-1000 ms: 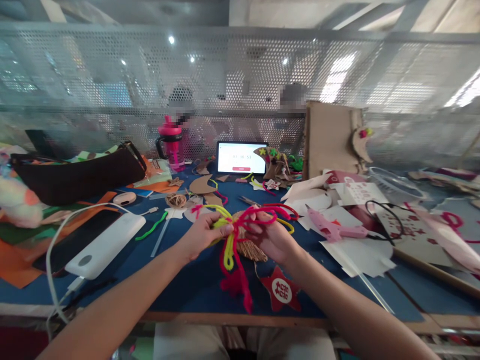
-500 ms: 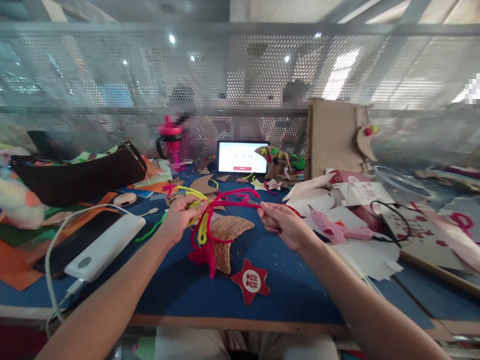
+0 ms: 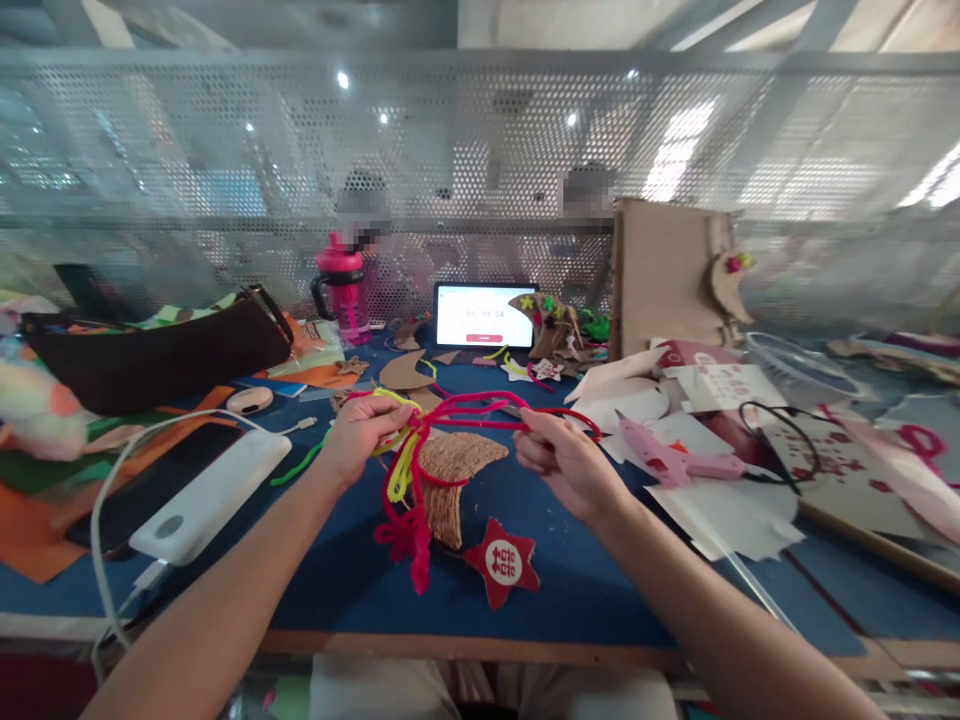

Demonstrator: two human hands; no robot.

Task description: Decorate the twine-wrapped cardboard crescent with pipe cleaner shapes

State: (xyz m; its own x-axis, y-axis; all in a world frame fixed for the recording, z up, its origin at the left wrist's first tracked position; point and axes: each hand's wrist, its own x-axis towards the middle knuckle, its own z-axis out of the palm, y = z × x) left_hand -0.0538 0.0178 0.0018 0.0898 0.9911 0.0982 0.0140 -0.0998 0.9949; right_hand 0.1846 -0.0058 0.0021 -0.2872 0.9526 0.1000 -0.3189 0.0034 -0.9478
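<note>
My left hand (image 3: 365,436) grips a tangle of yellow and red pipe cleaners (image 3: 403,470) above the blue table mat (image 3: 570,590). A red length (image 3: 480,398) runs across to my right hand (image 3: 566,465), which pinches it between its fingers. Twisted red loops (image 3: 409,530) hang below the tangle, in front of a woven straw crescent (image 3: 455,487). The crescent lies under the gap between my hands, touching neither. Nearer me lies a red felt star (image 3: 502,562) with a white round centre.
A pink glue gun (image 3: 664,455) rests on paper scraps to the right, and a white power bank (image 3: 210,495) with its cable lies left. Behind stand a pink bottle (image 3: 341,285), a tablet showing a timer (image 3: 484,315) and upright cardboard (image 3: 664,275).
My hands have moved apart from their close position over the crescent, drawing the red pipe cleaner out between them. The crescent and star now lie further left.
</note>
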